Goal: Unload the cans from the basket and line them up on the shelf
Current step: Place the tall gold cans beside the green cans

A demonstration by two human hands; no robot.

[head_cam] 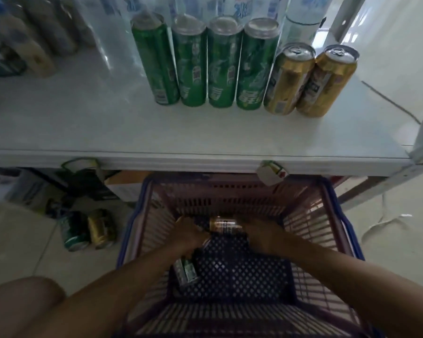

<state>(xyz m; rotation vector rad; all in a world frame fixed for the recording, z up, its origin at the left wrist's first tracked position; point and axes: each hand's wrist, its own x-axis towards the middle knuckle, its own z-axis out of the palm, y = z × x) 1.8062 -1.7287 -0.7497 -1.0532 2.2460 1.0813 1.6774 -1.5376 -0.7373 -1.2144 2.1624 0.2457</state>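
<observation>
White shelf (205, 132) carries six upright cans (224, 62) above pale floor (22, 240).

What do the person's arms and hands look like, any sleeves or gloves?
Bare, with no sleeves on the left arm or right arm. The left hand and right hand wear no gloves; no watch or bracelet shows. Too dim to judge rings.

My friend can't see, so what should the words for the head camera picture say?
The left hand and right hand reach into a pink plastic basket with a blue rim, either side of a gold drink can lying sideways. On the white shelf above, four tall green cans and two gold cans stand in a row.
</observation>
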